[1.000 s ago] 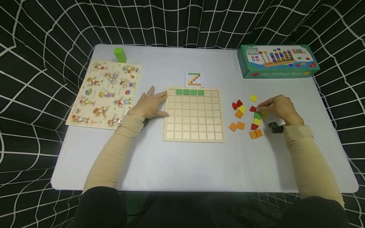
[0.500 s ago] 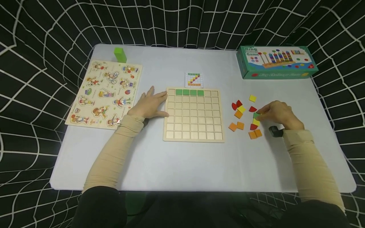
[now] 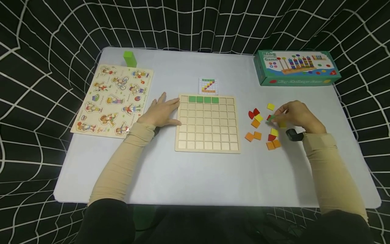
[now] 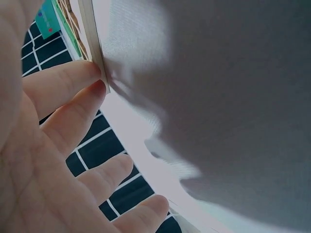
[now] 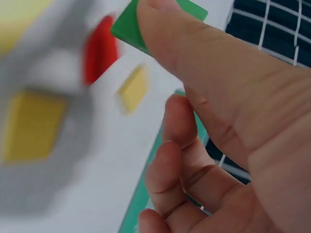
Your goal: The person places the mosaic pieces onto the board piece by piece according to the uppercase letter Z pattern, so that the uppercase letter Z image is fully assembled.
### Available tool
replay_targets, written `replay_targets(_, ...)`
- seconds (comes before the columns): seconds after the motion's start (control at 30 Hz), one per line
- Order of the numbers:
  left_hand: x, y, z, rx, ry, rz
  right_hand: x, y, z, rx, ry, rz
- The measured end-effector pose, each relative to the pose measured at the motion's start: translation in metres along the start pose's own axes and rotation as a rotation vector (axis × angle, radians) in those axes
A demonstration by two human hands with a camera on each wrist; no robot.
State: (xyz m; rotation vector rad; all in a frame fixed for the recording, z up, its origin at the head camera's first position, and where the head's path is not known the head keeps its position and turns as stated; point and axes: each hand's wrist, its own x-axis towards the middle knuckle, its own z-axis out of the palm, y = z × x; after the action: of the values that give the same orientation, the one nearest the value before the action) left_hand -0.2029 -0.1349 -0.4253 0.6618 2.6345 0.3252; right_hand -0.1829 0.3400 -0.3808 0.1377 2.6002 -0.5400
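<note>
My right hand (image 3: 297, 115) pinches a green square tile (image 5: 130, 26) between thumb and fingers, lifted over the loose pieces at the right. Close by lie a red quarter-round piece (image 5: 101, 51), a yellow square tile (image 3: 270, 106) and another yellow tile (image 3: 274, 132). With straight, spread fingers, my left hand (image 3: 159, 111) touches the left edge of the wooden grid board (image 3: 208, 151). Several green tiles (image 3: 203, 99) fill cells in the board's top row. Behind the board lies a small pattern card (image 3: 208, 86) with a coloured grid design.
Orange tiles (image 3: 249, 136) and red pieces (image 3: 251, 115) lie between board and right hand. A picture puzzle board (image 3: 105, 100) lies at the left, with a green block (image 3: 130, 59) behind it. A green game box (image 3: 298, 68) stands back right. Netting surrounds the white table (image 3: 201, 183).
My right hand has picked up the green tile that lay above a yellow one and raised it slightly away from me. The left hand stays at the board's edge.
</note>
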Motion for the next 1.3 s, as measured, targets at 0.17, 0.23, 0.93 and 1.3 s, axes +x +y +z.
replay_targets(0.17,0.0,-0.001,-0.001,-0.005,0.003,-0.008,0.026,-0.043,-0.002,0.009,0.046,-0.097)
replay_targets(0.23,0.001,-0.002,0.0,-0.006,-0.002,-0.01,0.039,-0.061,-0.001,0.018,0.046,-0.139)
replay_targets(0.93,-0.001,0.0,0.002,-0.03,0.001,-0.018,0.107,-0.143,0.033,0.034,-0.079,-0.243)
replay_targets(1.3,0.0,-0.001,0.003,-0.023,0.006,-0.021,0.098,-0.136,0.038,0.066,0.034,-0.28)
